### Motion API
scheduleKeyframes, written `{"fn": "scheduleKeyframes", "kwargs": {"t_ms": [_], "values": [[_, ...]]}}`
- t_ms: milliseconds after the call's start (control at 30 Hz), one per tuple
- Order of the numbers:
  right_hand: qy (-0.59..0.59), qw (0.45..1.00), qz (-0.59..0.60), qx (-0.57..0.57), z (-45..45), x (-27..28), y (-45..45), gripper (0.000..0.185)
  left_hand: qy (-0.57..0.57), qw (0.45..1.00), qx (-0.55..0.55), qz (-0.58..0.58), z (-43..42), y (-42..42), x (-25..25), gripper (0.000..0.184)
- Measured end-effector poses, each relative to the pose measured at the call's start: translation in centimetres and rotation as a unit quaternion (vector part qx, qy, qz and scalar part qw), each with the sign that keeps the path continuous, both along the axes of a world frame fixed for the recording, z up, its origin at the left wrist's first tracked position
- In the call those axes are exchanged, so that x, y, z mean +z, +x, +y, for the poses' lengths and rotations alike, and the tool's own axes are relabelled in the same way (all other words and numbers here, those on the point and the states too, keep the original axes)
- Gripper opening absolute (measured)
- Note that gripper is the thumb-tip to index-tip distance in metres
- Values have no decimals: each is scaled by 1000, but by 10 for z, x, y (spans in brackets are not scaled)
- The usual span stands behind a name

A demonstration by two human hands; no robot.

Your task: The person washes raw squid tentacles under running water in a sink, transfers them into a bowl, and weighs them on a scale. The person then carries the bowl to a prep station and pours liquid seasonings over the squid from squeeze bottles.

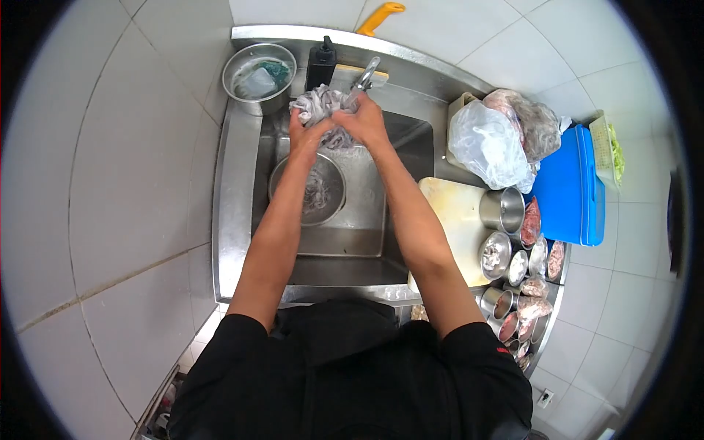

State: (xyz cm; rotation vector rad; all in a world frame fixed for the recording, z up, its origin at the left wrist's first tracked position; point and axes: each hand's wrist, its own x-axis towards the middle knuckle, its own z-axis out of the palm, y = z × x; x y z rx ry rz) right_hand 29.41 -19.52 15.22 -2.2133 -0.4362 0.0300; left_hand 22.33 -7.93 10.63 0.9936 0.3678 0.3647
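Note:
Under the tap (366, 74) at the back of the steel sink (359, 242), both my hands grip one wet bunch of greyish-white strips (321, 105), which look like raw squid or tripe. My left hand (308, 136) wraps its left side. On the right side, my right hand (361, 123) closes over the bunch, close to the tap. Below them in the basin stands a round metal bowl (340, 192), with more of the same strips (316, 192) inside. My fingertips are partly hidden by the strips.
At the back left are a steel pot (259, 107) and a black pump bottle (321, 66). Right of the sink lie a white cutting board (447, 213), several metal containers (501, 211) with food, plastic bags (488, 143) and a blue box (568, 183). Tiled wall borders the left.

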Motion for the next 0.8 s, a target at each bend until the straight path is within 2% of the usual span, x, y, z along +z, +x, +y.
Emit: {"fn": "scheduleKeyframes", "kwargs": {"t_ms": [133,233,300,333,400,433,500,533,600,667,733,800], "values": [[-14,998,-43,-33,-2,-14,8,37,-12,1000,14,5,-6,4,-8,62],[-4,1000,10,4,-14,-18,15,35,-17,1000,-2,14,3,3,-12,62],[136,980,138,51,-18,-28,13,31,-67,998,-16,-11,7,-3,-12,66],[136,980,137,52,-20,-32,13,31,-67,998,-16,-12,9,-5,-11,66],[202,942,260,66,-23,-13,-7,41,-149,988,-17,-17,12,-11,-16,61],[202,942,259,66,-24,-9,-18,41,-162,986,-14,-30,13,-12,-19,56],[266,933,223,97,-22,-10,-41,59,-188,981,-13,-34,15,-13,-24,53],[267,932,225,96,-18,-15,-52,59,-214,976,-13,-37,16,-15,-27,51],[330,934,126,59,-14,-37,-69,60,-222,975,-4,-24,17,-19,-27,51],[301,946,115,45,-20,-47,-83,56,-231,973,6,-13,21,-22,-29,52],[208,959,183,50,-26,-47,-88,51,-210,975,-38,-55,28,-22,-32,52],[208,967,142,20,-22,-40,-82,45,-210,975,-20,-62,25,-23,-23,52]]}}
